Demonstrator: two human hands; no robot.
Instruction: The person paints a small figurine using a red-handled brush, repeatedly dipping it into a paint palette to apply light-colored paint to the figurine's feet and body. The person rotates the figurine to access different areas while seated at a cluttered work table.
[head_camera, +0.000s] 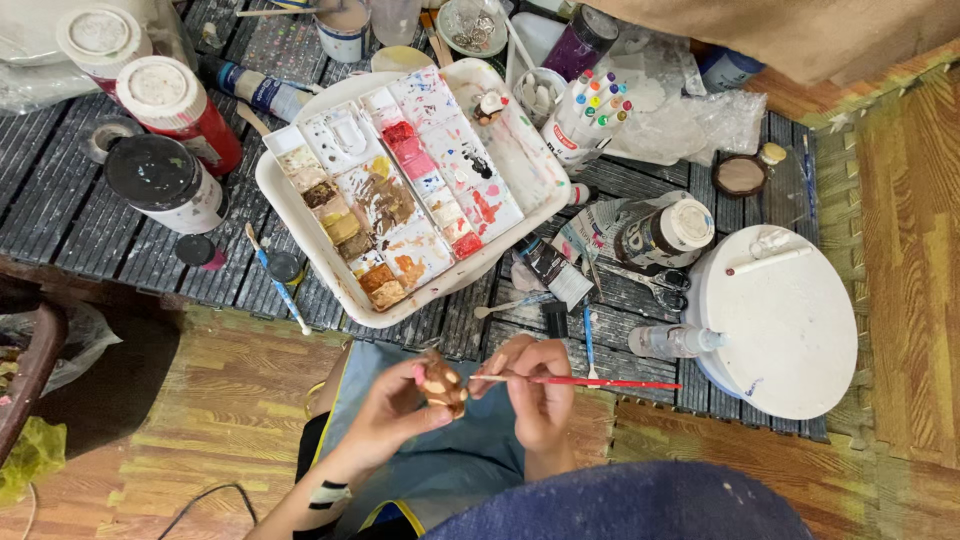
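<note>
Your left hand (395, 405) is curled shut around a small tan-and-brown figurine (443, 385), pinched between thumb and fingers over your lap. Your right hand (535, 385) is closed in a pencil grip on a thin red-handled brush (590, 381); the bristle end touches the figurine, and the handle sticks out toward 3 o'clock. The figurine sits low centre of frame, right between both hands.

At 12 o'clock from the hands, on the dark slatted surface (60, 225), is a white tray (300, 225) carrying a paint palette (395, 185) with brown, tan, red and orange wells. A blue-handled brush (280, 283) lies at 10 o'clock, just beside the tray. At 2 o'clock there is a round white lid-like disc (790, 330), with a small clear bottle (672, 341) lying against its left edge.

Farther out, at 10–11 o'clock, stand a black-lidded jar (165, 180) and a red jar with a white lid (180, 110). At 1 o'clock, past the tray, is a cup of markers (585, 115).
</note>
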